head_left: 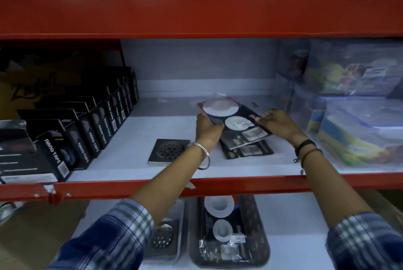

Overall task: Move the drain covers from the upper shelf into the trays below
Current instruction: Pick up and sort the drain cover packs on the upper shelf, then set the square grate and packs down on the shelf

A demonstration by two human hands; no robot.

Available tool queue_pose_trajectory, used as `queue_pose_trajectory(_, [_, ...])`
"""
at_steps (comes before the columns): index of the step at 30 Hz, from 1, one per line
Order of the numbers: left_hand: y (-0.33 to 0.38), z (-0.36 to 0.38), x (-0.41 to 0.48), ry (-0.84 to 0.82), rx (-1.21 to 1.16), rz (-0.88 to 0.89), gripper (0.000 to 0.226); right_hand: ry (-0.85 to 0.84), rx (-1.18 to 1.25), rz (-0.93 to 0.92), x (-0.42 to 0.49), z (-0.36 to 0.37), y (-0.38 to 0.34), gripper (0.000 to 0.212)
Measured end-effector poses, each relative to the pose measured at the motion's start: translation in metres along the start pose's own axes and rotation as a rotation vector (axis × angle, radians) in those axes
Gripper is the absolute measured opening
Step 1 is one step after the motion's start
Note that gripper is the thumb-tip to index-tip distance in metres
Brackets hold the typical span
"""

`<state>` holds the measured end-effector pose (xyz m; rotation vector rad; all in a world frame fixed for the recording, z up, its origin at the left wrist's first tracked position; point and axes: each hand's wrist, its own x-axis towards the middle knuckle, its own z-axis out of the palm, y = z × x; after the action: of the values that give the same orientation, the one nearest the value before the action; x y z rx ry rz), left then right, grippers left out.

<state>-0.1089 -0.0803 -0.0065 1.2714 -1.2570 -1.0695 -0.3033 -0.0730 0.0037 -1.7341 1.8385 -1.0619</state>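
A packaged drain cover (234, 120), a dark card with two white discs, is tilted up off the upper shelf. My left hand (208, 129) grips its left edge and my right hand (278, 123) pinches its right edge. Another such pack (250, 152) lies flat beneath it. A square metal drain cover (169, 150) rests on the shelf to the left. Below, a dark tray (257, 237) holds a packaged cover (222, 226), and a white tray (180, 221) holds a metal cover (163, 239).
Black nano tape boxes (87, 132) line the shelf's left side. Clear plastic containers (359, 121) fill the right. The red shelf rail (239, 184) crosses in front of my forearms. A cardboard box (32, 237) stands at the lower left.
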Motion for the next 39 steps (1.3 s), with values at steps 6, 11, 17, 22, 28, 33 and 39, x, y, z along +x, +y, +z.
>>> queue_pose_trajectory(6, [-0.006, 0.010, 0.007, -0.085, 0.280, -0.029, 0.052, -0.061, -0.229, 0.156, -0.006, 0.007, 0.011, 0.040])
queue_pose_trajectory(11, [-0.014, 0.017, 0.000, -0.057, 0.307, -0.051, 0.029, -0.112, -0.170, 0.204, -0.011, 0.010, 0.008, 0.026])
queue_pose_trajectory(17, [-0.019, 0.009, -0.019, -0.048, 0.317, -0.081, 0.009, -0.168, -0.193, 0.205, -0.040, 0.008, 0.006, 0.030])
queue_pose_trajectory(22, [-0.028, 0.004, -0.041, -0.084, 0.306, -0.072, 0.013, -0.136, -0.254, 0.170, -0.071, 0.008, 0.006, 0.034])
queue_pose_trajectory(28, [-0.023, -0.003, -0.059, -0.122, 0.452, -0.023, 0.030, -0.096, -0.401, 0.168, -0.099, 0.010, -0.009, 0.039])
queue_pose_trajectory(33, [-0.014, -0.037, -0.074, 0.031, 0.669, 0.332, 0.053, 0.116, -0.487, -0.044, -0.115, 0.021, -0.033, 0.049])
queue_pose_trajectory(39, [-0.030, -0.133, -0.084, 0.204, 0.913, 0.650, 0.051, -0.094, -0.279, -0.345, -0.112, 0.067, -0.092, 0.051])
